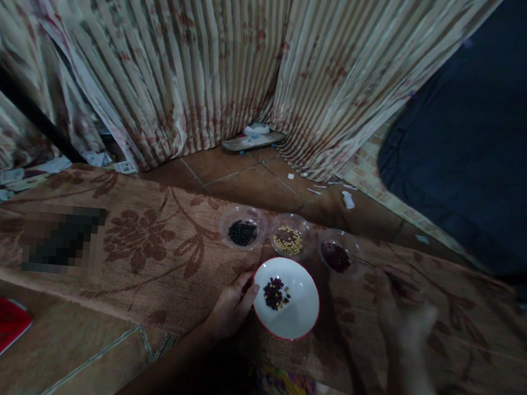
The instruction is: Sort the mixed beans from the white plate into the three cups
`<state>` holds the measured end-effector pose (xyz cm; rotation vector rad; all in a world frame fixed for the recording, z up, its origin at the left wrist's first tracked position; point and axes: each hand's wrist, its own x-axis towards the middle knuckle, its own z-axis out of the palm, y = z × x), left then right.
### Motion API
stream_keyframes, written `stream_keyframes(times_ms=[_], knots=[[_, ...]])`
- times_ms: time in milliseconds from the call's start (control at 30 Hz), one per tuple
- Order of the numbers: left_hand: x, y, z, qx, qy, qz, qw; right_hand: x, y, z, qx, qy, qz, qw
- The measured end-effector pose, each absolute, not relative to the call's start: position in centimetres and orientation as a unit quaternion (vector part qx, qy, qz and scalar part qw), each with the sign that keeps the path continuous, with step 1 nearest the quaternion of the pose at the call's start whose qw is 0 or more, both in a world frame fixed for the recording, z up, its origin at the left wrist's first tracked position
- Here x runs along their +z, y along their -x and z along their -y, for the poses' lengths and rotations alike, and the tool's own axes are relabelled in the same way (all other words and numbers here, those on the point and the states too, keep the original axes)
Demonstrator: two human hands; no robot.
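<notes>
Bowl (300,308): being clamped at its L edge by L hand (232,305), thumb by rim; mixed beans (276,292) are being kept nr that side, so might be spilled if it's being tipped.
Thin tool (366,263): apparently being gripped in R hand (407,314); blurred, exact hold can't be told. Beans could be dropped if grip's being loosened.
Red-bean cup (325,238): being reached by tool end; looks light, could be toppled if rim's being caught.
Yellow-bean cup (275,229): being stood just beside, prob. knocked too.
</notes>
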<state>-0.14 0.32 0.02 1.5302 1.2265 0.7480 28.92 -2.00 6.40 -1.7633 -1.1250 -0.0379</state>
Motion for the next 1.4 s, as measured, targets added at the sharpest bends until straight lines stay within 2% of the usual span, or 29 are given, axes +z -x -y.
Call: stream_keyframes(times_ms=[133, 200, 300, 433, 700, 1400], knots=[[-0.1, 0.1, -0.2, 0.311, -0.633, -0.505, 0.497, 5.7, -28.2, 2.3, -0.025, 0.723, 0.436, 0.535], [-0.2, 0.1, -0.2, 0.314, -0.636, -0.504, 0.492, 5.2, -26.6, 3.0, 0.008, 0.712, 0.442, 0.546], [-0.3, 0.1, -0.1, 0.312, -0.640, -0.503, 0.490, 4.2, -23.7, 4.3, 0.114, 0.692, 0.469, 0.537], [-0.3, 0.1, -0.2, 0.309, -0.639, -0.506, 0.490, 2.6, -21.5, 5.3, 0.204, 0.683, 0.520, 0.471], [-0.5, 0.0, -0.2, 0.313, -0.643, -0.499, 0.490, 2.5, -21.0, 5.0, 0.151, 0.654, 0.612, 0.418], [-0.6, 0.1, -0.2, 0.307, -0.645, -0.494, 0.496, 1.8, -20.6, 4.4, 0.092, 0.627, 0.660, 0.403]])
